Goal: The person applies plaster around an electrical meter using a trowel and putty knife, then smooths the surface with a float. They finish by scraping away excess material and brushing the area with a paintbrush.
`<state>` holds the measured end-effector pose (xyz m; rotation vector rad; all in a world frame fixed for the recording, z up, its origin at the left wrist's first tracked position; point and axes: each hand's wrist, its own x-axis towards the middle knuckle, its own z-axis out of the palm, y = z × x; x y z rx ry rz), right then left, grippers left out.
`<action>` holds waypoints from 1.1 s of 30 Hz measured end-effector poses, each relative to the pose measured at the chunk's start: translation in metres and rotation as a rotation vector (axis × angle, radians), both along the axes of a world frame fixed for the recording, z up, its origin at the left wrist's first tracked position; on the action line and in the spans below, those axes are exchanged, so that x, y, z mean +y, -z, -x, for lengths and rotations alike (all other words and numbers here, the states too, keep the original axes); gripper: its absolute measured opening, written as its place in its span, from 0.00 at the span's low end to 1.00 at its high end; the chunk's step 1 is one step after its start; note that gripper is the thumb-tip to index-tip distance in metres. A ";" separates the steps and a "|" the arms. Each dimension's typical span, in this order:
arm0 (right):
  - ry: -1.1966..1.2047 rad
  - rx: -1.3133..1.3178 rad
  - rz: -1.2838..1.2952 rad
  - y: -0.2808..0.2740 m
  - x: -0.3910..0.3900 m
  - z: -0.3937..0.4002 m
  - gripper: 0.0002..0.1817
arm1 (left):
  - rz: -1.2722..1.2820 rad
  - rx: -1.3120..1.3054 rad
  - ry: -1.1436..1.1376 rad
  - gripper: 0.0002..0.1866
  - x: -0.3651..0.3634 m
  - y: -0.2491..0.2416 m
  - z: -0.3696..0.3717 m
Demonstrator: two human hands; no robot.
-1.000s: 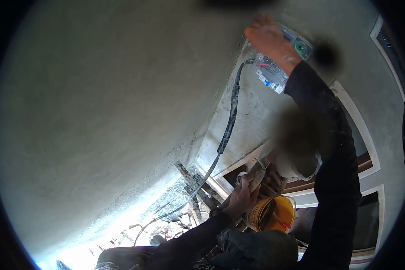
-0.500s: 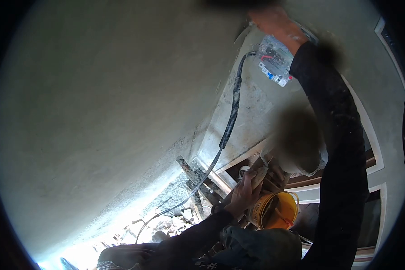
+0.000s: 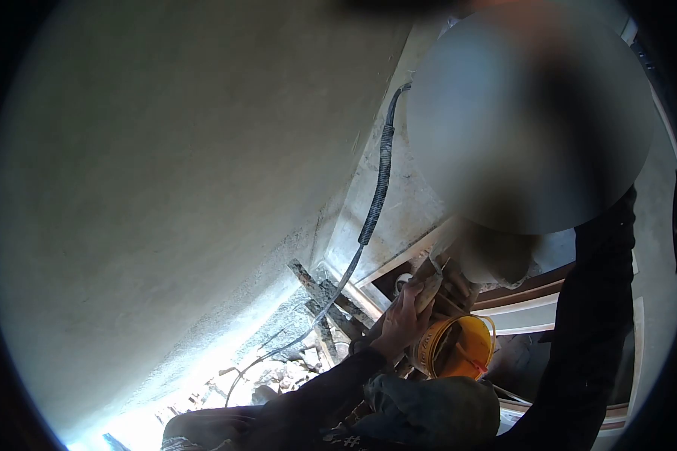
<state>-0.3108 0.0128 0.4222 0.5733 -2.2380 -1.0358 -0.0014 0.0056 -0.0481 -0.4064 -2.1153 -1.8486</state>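
Observation:
My left hand (image 3: 405,319) is low in the middle, its fingers wrapped round a pale, mortar-coloured object (image 3: 429,289) whose kind I cannot make out. It is just up and left of a yellow bucket (image 3: 423,352) with something red inside. My right arm (image 3: 596,301) in a dark sleeve reaches up the right side. At its end my right hand (image 3: 526,16) is only a smear under a large blurred patch, so its fingers do not show. A dark, blurred shape (image 3: 391,6) sits at the top edge, left of that hand.
A plastered wall (image 3: 180,165) fills the left. A black cable in corrugated conduit (image 3: 376,188) hangs along the corner. Rough timbers (image 3: 320,289) and rubble (image 3: 293,372) lie at its foot. White-edged frames (image 3: 511,328) are on the right.
My right forearm has shifted to the right. The open electrical box with its breakers, visible before beside my right hand, is now covered by the blur. My left hand keeps its grip.

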 end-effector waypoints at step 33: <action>0.318 -0.190 1.043 0.198 0.236 -0.327 0.13 | 0.053 -0.106 0.115 0.25 -0.009 0.008 0.003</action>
